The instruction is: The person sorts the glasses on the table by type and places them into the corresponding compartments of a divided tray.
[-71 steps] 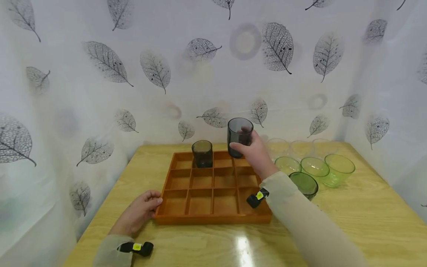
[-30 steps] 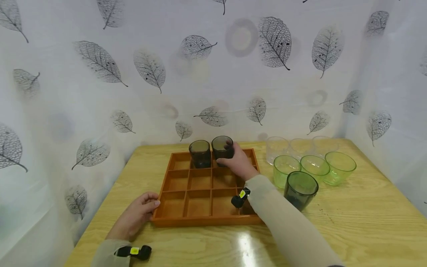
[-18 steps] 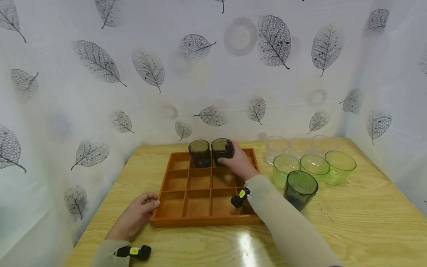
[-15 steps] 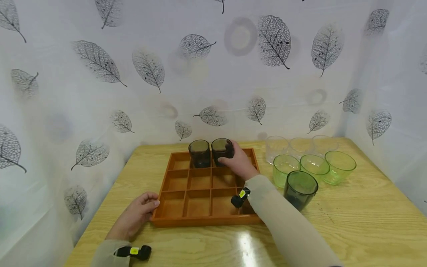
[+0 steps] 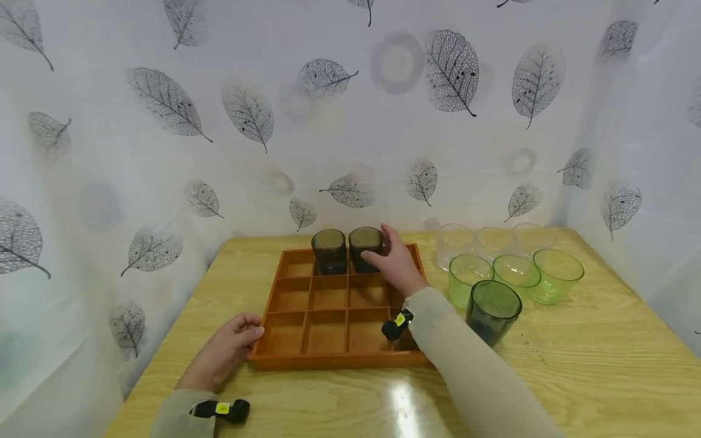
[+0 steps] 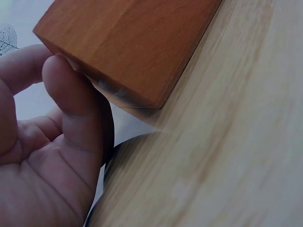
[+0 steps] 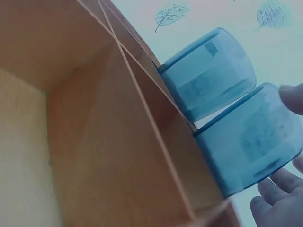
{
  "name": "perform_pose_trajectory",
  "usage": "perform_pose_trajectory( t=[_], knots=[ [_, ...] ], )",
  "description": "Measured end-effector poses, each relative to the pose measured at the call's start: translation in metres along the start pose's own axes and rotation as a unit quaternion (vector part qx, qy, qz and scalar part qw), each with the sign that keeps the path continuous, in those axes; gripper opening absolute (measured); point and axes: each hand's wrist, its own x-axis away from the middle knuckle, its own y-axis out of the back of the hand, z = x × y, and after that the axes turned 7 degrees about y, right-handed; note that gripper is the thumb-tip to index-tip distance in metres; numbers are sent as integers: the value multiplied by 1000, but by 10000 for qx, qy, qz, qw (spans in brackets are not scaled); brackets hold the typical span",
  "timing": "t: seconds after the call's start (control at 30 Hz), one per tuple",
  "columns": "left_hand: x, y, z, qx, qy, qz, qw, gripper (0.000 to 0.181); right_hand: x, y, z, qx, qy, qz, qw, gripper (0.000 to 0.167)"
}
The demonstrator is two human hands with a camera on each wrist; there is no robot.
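A partitioned wooden tray point(image 5: 342, 364) lies on the table. My left hand point(image 5: 224, 350) touches its left wall near the front corner; in the left wrist view the thumb point(image 6: 71, 90) lies against the wood. Two smoky grey glasses stand upright side by side in the back row: the left glass point(image 5: 330, 258), and the right glass point(image 5: 358, 263) beside my right hand point(image 5: 400, 264). That hand is spread around the right glass, its thumb in front and its fingers loosened off the side. In the right wrist view, a gap shows between this glass point(image 7: 251, 142) and the lower fingers point(image 7: 270, 189).
At the right stand a dark green glass point(image 5: 493, 316), several light green ones, including a front left one point(image 5: 462, 292), and clear glasses point(image 5: 451, 249) behind them. A leaf-printed curtain point(image 5: 350, 121) closes off the back and sides of the wooden table point(image 5: 591, 365).
My right hand has lowered the right grey glass from above the tray into the back row, beside the left one. Its fingers have since spread off the glass. The left hand stays at the tray.
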Motion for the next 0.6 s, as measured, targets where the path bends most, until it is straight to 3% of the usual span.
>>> perform_pose_trajectory(
  t=[0.13,0.37,0.6],
  knots=[
    [0,0,1,8,14,-7,10000,26,6,4,18,-176,259,-174,9994,90],
    [-1,-2,1,56,-37,-24,10000,26,27,23,69,-352,1052,-279,9934,93],
    [0,-2,1,31,-91,-57,9999,23,50,49,104,-217,1283,-278,9911,87]
  ],
)
